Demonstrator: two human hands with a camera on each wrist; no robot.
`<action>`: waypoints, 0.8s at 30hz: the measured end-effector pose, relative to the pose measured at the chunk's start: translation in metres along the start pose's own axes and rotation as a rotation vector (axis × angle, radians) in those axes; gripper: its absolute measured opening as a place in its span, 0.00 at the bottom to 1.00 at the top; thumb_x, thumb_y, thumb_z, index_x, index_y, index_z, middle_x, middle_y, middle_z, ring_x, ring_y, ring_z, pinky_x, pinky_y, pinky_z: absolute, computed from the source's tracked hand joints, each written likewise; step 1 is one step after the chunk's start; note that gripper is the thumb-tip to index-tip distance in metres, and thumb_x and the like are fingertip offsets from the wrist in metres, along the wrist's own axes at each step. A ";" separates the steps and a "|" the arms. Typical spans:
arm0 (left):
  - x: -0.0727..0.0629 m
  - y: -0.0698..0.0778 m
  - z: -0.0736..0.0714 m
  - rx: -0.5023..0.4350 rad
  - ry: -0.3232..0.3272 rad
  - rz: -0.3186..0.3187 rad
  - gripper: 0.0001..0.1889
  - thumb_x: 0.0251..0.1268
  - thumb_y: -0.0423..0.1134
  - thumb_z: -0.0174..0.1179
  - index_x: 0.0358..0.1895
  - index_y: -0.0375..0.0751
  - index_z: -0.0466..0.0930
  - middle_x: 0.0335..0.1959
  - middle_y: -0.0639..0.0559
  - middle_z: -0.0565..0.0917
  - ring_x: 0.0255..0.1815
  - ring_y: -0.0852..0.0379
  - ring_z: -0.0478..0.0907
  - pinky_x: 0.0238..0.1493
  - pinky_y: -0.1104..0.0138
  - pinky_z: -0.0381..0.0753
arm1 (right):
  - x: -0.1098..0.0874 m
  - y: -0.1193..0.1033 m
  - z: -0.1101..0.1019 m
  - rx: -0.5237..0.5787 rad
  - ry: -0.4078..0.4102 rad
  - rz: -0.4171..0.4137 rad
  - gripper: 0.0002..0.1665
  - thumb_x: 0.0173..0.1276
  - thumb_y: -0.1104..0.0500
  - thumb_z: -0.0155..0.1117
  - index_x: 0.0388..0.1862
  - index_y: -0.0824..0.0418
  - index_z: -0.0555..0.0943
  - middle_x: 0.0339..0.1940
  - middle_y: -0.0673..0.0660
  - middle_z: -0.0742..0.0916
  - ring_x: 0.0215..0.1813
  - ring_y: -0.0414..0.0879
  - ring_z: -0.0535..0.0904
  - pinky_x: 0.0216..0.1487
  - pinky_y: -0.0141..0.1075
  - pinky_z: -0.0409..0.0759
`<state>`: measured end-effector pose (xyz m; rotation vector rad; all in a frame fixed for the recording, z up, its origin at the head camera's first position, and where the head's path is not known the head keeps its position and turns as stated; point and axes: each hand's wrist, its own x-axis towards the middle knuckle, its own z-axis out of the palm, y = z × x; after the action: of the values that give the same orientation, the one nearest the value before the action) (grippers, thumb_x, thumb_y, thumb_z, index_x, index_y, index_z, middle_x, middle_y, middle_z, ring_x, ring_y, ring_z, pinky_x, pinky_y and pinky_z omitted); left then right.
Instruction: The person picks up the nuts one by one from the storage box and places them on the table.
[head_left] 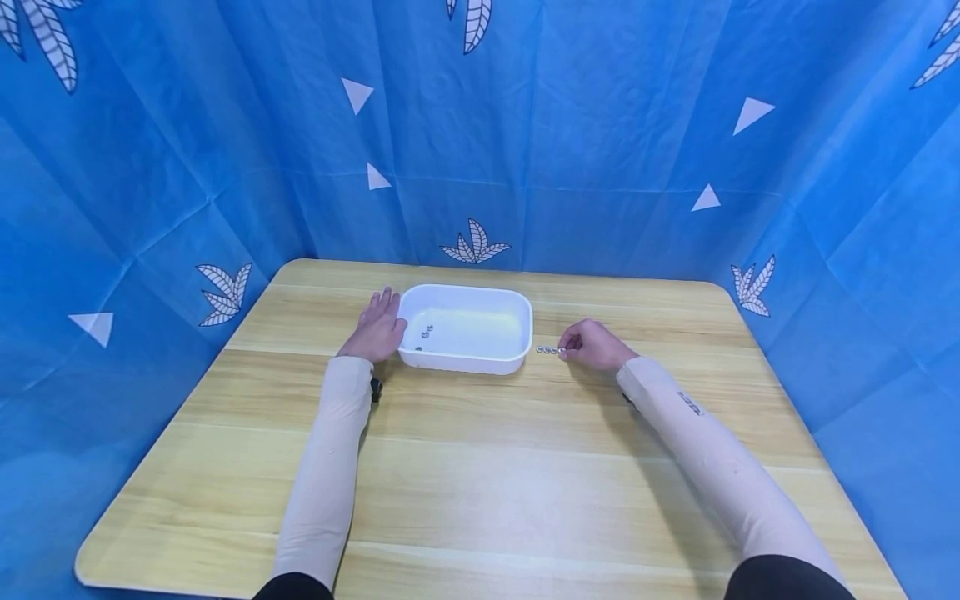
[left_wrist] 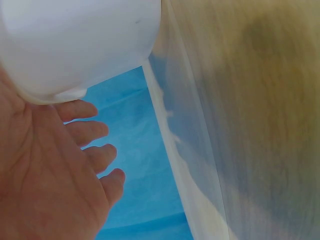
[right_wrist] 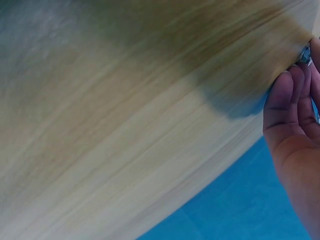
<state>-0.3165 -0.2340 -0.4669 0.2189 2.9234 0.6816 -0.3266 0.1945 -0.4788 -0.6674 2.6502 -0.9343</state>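
Metal bead [right_wrist: 306,55] seemingly pinched in right grip [head_left: 594,345]; outstretched left grip [head_left: 378,327] touches tub [head_left: 465,364].

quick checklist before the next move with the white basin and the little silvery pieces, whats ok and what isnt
1. White basin upright on the table: ok.
2. Left hand touching the basin's left side: ok.
3. Right hand at the row of silvery pieces: ok, at the row's visible right end.
4. Silvery piece between the right hand's fingers: ok.
5. Hold firm enough to lift: cannot tell.
6. Loose pieces lying inside the basin: ok, near its left end.
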 end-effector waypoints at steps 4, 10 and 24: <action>0.000 0.001 0.000 -0.001 0.000 -0.002 0.36 0.82 0.47 0.31 0.84 0.32 0.36 0.86 0.36 0.33 0.87 0.36 0.27 0.87 0.43 0.32 | -0.001 0.001 0.000 0.001 -0.001 0.004 0.04 0.67 0.65 0.72 0.38 0.67 0.87 0.34 0.59 0.90 0.36 0.44 0.84 0.41 0.33 0.83; -0.003 0.005 0.000 0.011 0.002 -0.001 0.36 0.82 0.46 0.31 0.84 0.31 0.37 0.86 0.34 0.35 0.87 0.35 0.29 0.87 0.43 0.34 | -0.004 -0.003 -0.007 -0.004 0.005 0.024 0.08 0.67 0.64 0.72 0.42 0.67 0.88 0.36 0.60 0.91 0.38 0.46 0.84 0.43 0.35 0.83; -0.005 0.006 -0.002 0.016 0.017 0.009 0.36 0.82 0.46 0.32 0.83 0.30 0.38 0.86 0.33 0.37 0.87 0.34 0.31 0.87 0.43 0.37 | 0.014 -0.045 -0.029 0.006 0.239 -0.027 0.13 0.75 0.61 0.62 0.50 0.68 0.87 0.40 0.64 0.90 0.40 0.50 0.82 0.42 0.37 0.81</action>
<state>-0.3110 -0.2300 -0.4617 0.2291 2.9472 0.6644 -0.3350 0.1721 -0.4290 -0.6269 2.8499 -1.0909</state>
